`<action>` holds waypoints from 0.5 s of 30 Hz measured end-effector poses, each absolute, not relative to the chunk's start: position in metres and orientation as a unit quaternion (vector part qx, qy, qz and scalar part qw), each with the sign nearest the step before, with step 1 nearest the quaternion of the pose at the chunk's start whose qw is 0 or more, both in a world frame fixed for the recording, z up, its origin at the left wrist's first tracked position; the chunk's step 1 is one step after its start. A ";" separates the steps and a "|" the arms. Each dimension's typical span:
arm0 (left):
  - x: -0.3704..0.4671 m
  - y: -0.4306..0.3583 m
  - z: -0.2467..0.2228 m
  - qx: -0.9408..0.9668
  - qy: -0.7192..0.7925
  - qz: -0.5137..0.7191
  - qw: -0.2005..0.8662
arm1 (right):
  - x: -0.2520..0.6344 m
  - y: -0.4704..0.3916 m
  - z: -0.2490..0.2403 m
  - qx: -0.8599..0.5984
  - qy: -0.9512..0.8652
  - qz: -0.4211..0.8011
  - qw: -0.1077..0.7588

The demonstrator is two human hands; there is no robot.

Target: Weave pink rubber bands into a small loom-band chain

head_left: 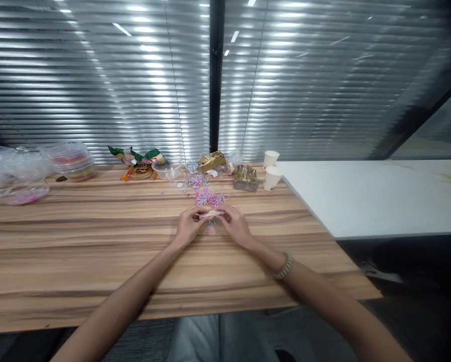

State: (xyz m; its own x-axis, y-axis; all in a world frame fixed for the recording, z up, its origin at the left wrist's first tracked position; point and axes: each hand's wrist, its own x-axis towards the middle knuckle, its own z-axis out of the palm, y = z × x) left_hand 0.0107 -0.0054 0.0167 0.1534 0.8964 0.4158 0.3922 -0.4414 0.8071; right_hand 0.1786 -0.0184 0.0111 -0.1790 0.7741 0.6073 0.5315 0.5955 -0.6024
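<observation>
My left hand and my right hand meet just above the middle of the wooden table. Between their pinched fingertips they hold a small pale strip, roughly level. It is too small to make out its exact kind. Directly beyond the fingers lies a loose pile of small pink, purple and whitish rings, which look like rubber bands. A few more small rings lie below the strip, on the near side of the hands.
Behind the pile stand a clear plastic bowl, gold wrappers, snack packets and two paper cups. Stacked plastic tubs and clear bags are at the left. A white table adjoins on the right.
</observation>
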 end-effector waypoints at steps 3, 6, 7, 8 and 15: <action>0.011 -0.005 0.017 0.710 0.452 0.464 0.274 | 0.178 -0.018 0.011 -0.429 -0.758 0.129 0.474; 0.011 -0.005 0.016 0.710 0.453 0.464 0.274 | 0.179 -0.018 0.010 -0.429 -0.758 0.130 0.473; 0.011 -0.005 0.016 0.710 0.453 0.464 0.274 | 0.179 -0.018 0.010 -0.430 -0.758 0.130 0.472; 0.011 -0.004 0.016 0.711 0.452 0.463 0.275 | 0.179 -0.018 0.010 -0.430 -0.759 0.130 0.472; 0.011 -0.005 0.016 0.712 0.452 0.463 0.273 | 0.179 -0.018 0.009 -0.437 -0.757 0.129 0.469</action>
